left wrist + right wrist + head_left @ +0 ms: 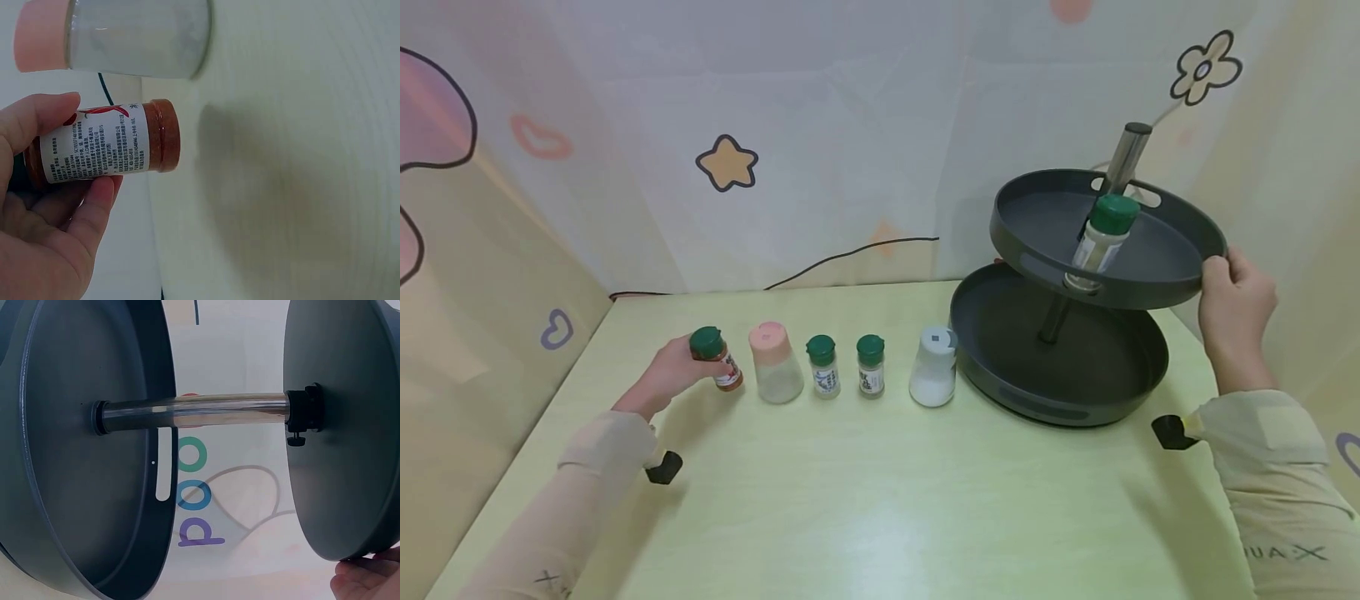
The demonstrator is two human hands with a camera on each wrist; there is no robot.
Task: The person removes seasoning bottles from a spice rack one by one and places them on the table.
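My left hand [672,372] grips a seasoning bottle [727,373] with a green cap and reddish-brown contents. In the left wrist view its printed label shows a red chili, and thumb and fingers pinch its sides. The bottle leans slightly, and its shadow falls apart from its base. On the far right, my right hand [1240,312] holds the rim of the upper tray [1183,250] of a dark two-tier round rack. A larger green-capped jar [1101,243] stands on that tray. Only the right fingertips [359,578] appear in the right wrist view, at the tray's edge.
Along the table [850,492] stand a pink-capped jar [777,371], two small green-capped bottles [826,379] [871,377] and a white-capped shaker [934,375]. This shaker is close beside the lower tray [1060,404]. A metal pole [231,409] joins the tiers. Behind hangs a patterned curtain [850,125].
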